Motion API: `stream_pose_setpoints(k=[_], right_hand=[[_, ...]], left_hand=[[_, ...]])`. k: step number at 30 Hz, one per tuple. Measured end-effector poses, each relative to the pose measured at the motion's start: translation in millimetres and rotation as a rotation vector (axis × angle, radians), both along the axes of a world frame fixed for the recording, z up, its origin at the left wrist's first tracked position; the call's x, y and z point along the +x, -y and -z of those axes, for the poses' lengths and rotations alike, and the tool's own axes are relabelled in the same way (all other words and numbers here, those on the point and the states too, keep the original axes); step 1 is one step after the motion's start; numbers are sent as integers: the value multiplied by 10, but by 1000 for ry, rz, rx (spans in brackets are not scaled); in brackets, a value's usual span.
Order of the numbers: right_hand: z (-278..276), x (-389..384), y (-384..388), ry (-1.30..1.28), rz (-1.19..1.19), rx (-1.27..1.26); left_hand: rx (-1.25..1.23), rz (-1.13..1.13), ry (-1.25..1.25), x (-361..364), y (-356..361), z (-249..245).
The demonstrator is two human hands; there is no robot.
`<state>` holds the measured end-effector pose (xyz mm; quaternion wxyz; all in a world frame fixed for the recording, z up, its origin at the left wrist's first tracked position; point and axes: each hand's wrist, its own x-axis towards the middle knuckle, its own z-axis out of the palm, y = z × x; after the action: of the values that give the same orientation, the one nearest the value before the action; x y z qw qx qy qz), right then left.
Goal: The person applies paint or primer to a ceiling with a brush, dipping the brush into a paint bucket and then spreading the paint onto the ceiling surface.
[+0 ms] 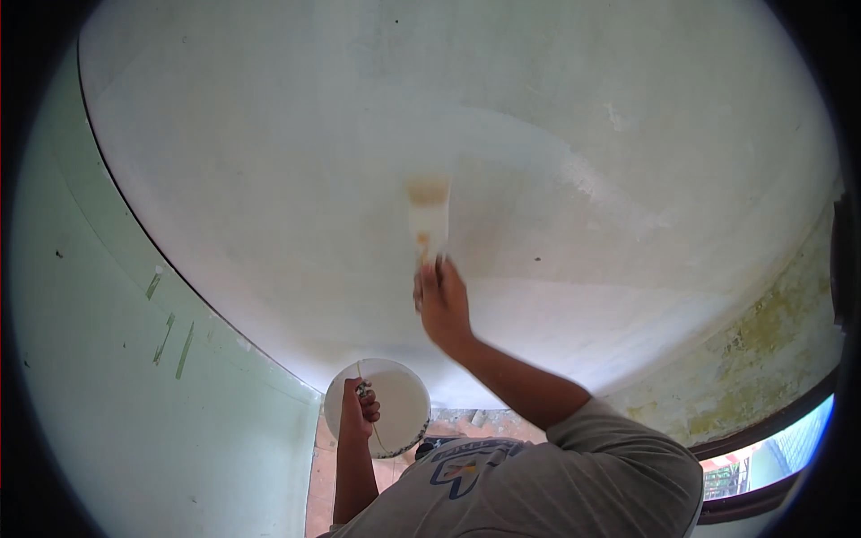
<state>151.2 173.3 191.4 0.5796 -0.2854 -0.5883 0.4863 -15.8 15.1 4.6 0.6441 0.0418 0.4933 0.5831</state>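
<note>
My right hand (443, 300) is raised in front of the wall (296, 197), fingers wrapped round the handle of a flat paintbrush (429, 213). The brush points upward, its tan bristles at the wall surface and slightly blurred by motion. Lower down, my left hand (362, 406) is closed round the thin wire handle of a round white bucket (404, 394). Pale paint shows inside the bucket, and dark specks mark its rim. The wall is whitish to pale green, with uneven patches and streaks around the brush.
On the left, a pale green wall (117, 359) meets the painted one along a dark line and carries several dark green streaks. A stained, yellowish strip (744, 359) runs at the right, above a dark-framed window (762, 457). Reddish floor tiles (325, 475) show below the bucket.
</note>
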Motion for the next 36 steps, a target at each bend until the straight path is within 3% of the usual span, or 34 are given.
stream_pose_setpoints(k=[2, 5, 12, 15, 21, 26, 33, 36], right_hand=[[422, 50, 214, -50, -83, -144], [415, 122, 266, -77, -109, -120], [-791, 140, -100, -66, 64, 309], [-802, 193, -167, -153, -57, 105], [656, 434, 140, -8, -5, -190], [1052, 618, 417, -27, -11, -314], [210, 767, 276, -72, -1, -52], [-85, 1052, 124, 305, 228, 204]], left_hand=[[1, -11, 28, 2, 0, 22], [-6, -18, 49, -27, -12, 11], [-33, 61, -1, -46, -33, -15], [-18, 28, 32, -27, -28, -60], [-28, 7, 7, -47, -24, -35], [-42, -19, -6, 10, -11, -71], [-48, -27, -32, 50, 28, -111], [-50, -66, -48, 76, -6, -122]])
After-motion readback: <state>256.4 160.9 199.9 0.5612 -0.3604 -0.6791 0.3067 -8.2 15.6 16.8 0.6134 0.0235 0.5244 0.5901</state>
